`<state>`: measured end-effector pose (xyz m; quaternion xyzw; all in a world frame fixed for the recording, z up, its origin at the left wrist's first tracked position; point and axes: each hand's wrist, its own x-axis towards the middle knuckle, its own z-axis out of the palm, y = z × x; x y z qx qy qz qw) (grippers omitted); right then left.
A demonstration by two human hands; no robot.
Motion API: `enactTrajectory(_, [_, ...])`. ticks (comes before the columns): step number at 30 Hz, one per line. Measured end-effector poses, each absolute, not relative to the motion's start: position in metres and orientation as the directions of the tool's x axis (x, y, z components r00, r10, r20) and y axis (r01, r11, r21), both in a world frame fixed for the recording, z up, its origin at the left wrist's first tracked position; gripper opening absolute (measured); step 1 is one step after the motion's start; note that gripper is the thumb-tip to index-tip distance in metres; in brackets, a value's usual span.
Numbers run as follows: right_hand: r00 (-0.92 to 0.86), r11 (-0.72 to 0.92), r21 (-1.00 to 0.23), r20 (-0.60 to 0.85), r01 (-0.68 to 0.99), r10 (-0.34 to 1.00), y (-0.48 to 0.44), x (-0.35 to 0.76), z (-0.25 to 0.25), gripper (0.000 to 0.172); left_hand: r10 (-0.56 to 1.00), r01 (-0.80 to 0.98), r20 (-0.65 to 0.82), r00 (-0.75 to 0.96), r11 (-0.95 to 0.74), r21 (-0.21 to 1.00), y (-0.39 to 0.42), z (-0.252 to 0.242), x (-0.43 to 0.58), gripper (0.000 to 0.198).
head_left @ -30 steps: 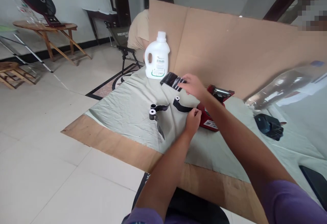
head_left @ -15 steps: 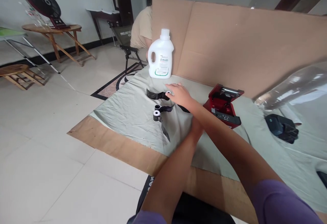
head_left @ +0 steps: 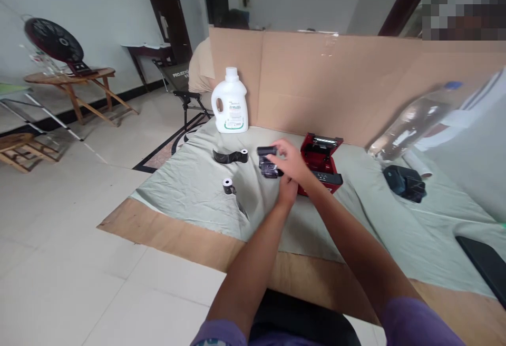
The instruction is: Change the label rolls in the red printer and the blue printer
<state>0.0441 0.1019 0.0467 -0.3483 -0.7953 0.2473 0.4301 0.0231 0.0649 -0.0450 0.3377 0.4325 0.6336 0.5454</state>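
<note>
My right hand (head_left: 291,160) pinches a roll of black film (head_left: 266,151) above the cloth. A glossy dark strip (head_left: 269,168) hangs from this roll and leads to my left hand (head_left: 288,189), whose fingers are closed at the strip's end. Just right of my hands stands a small red printer (head_left: 321,166) with its lid raised, partly hidden by my right hand and forearm. To the left, a black roll with a white end (head_left: 244,154) lies with its strip unwound leftward. Nearer me, another such roll (head_left: 228,186) stands with its tail trailing right.
A white detergent bottle (head_left: 231,102) stands at the back left before a cardboard screen (head_left: 312,77). On the right lie a clear plastic bottle (head_left: 415,122), a dark device (head_left: 405,181) and a black flat object (head_left: 480,267). Behind the screen sits a person (head_left: 201,64).
My right hand has moved from the far roll to the right and now holds a black roll close to my left hand. The view has shifted, and two rolls remain on the cloth.
</note>
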Motion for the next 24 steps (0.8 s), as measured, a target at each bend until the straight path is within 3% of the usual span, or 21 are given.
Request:
enactTrajectory(3, [-0.112, 0.436, -0.887, 0.423, 0.15, 0.899, 0.097, 0.131, 0.057, 0.036, 0.984, -0.383, 0.018, -0.178, -0.086, 0.92, 0.065, -0.049, 0.025, 0.021])
enactTrajectory(5, [-0.068, 0.344, -0.933, 0.338, 0.104, 0.939, 0.097, 0.179, 0.058, 0.04, 0.982, -0.368, 0.033, -0.183, -0.1, 0.924, 0.065, -0.05, 0.025, 0.025])
enactTrajectory(7, [-0.096, 0.273, -0.948, 0.261, 0.164, 0.961, 0.1, 0.209, 0.054, 0.04, 0.982, -0.362, 0.026, -0.188, -0.094, 0.928, 0.064, -0.05, 0.025, 0.028])
enactTrajectory(13, [-0.178, 0.198, -0.861, 0.127, 0.468, 0.976, 0.116, 0.214, 0.04, 0.031, 0.977, -0.309, 0.018, -0.212, -0.085, 0.947, 0.062, -0.049, 0.025, 0.032])
enactTrajectory(18, [-0.209, 0.277, -0.66, 0.181, 0.698, 0.961, 0.125, 0.203, 0.029, 0.02, 0.963, -0.227, 0.051, -0.265, -0.114, 0.967, 0.059, -0.05, 0.025, 0.023])
enactTrajectory(20, [-0.175, 0.264, -0.557, 0.208, 0.787, 0.962, 0.128, 0.202, 0.023, 0.021, 0.924, -0.066, 0.209, -0.321, -0.241, 0.968, 0.055, -0.046, 0.024, 0.013])
enactTrajectory(21, [-0.163, 0.253, -0.525, 0.212, 0.812, 0.964, 0.129, 0.202, 0.021, 0.021, 0.894, 0.066, 0.326, -0.308, -0.322, 0.944, 0.053, -0.042, 0.023, 0.018])
enactTrajectory(24, [-0.16, 0.241, -0.515, 0.197, 0.822, 0.967, 0.131, 0.201, 0.017, 0.019, 0.82, 0.446, 0.571, -0.043, -0.496, 0.745, 0.044, -0.027, 0.023, 0.04])
